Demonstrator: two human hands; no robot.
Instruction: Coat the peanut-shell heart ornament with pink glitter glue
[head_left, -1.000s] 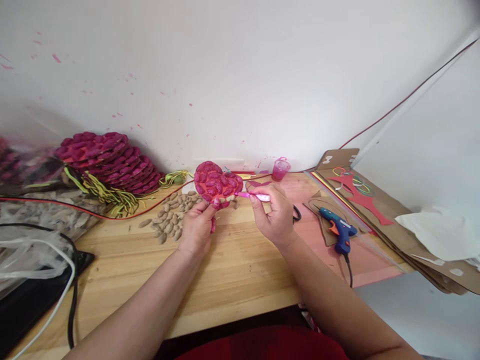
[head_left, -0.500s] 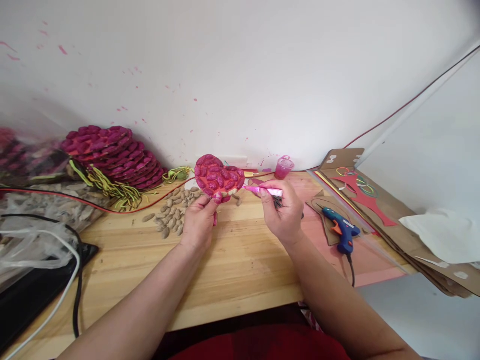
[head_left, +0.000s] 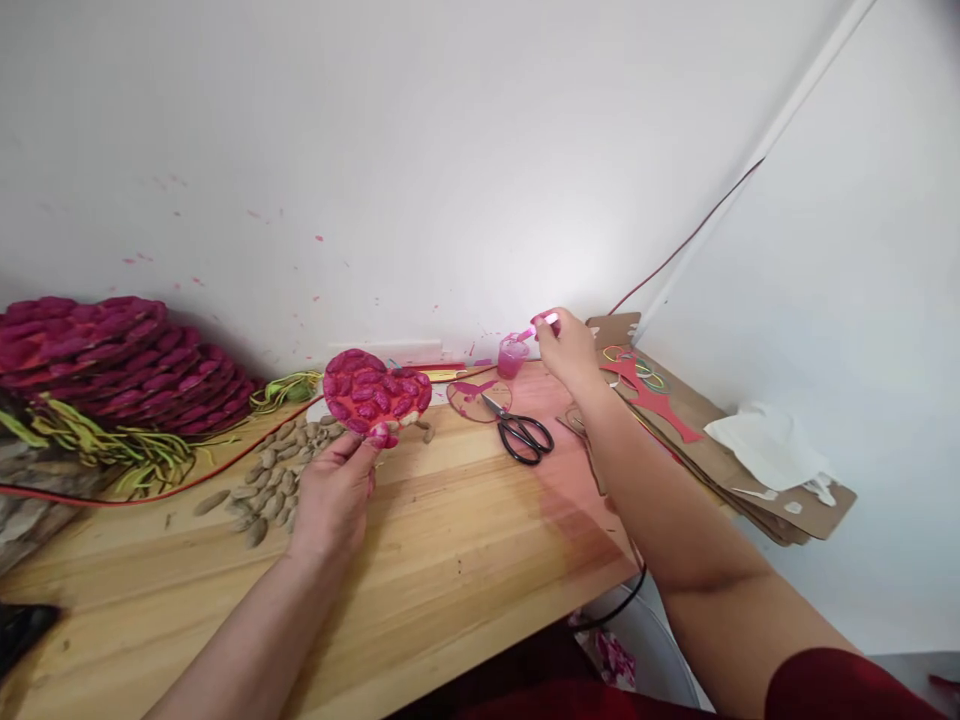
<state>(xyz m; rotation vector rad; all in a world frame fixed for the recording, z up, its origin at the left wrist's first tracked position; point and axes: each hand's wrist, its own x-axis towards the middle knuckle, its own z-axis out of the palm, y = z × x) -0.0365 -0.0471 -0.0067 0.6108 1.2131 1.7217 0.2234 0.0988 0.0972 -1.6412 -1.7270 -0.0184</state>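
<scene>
A: Item one, the pink heart (head_left: pixel 367 390). Where is it being held, and by what grip?

B: It is being held up in the left hand (head_left: pixel 335 490), above the table (head_left: pixel 442 530). Its lower edge is being pinched, with the thumb on the front; the fingers behind are being partly hidden. Loose peanuts (head_left: pixel 277 478) are being noted just left of that grip, and a stack of hearts (head_left: pixel 120 365) farther left.

A: How is the heart being rated for handling?

B: It is being judged light and fairly stiff, knobbly on the face. The peanut shells are being rated brittle under a hard squeeze. Any wet paint is being reckoned slippery, though wetness cannot be confirmed. Pale patches are being listed along the lower edge, just right of the thumb.

A: And the best hold?

B: The rim is being favoured, gently pressed; the coloured face is being ruled out.

A: Item two, the brush (head_left: pixel 527 333)?

B: Its handle is being pinched by the right hand (head_left: pixel 568 352), the tip being pointed at the mouth of the cup (head_left: pixel 512 357), just left of that grip. Whether the tip is being wetted cannot be told. The cup is being judged light and easily tipped. Scissors (head_left: pixel 517 432) are being listed between the two grips.
</scene>
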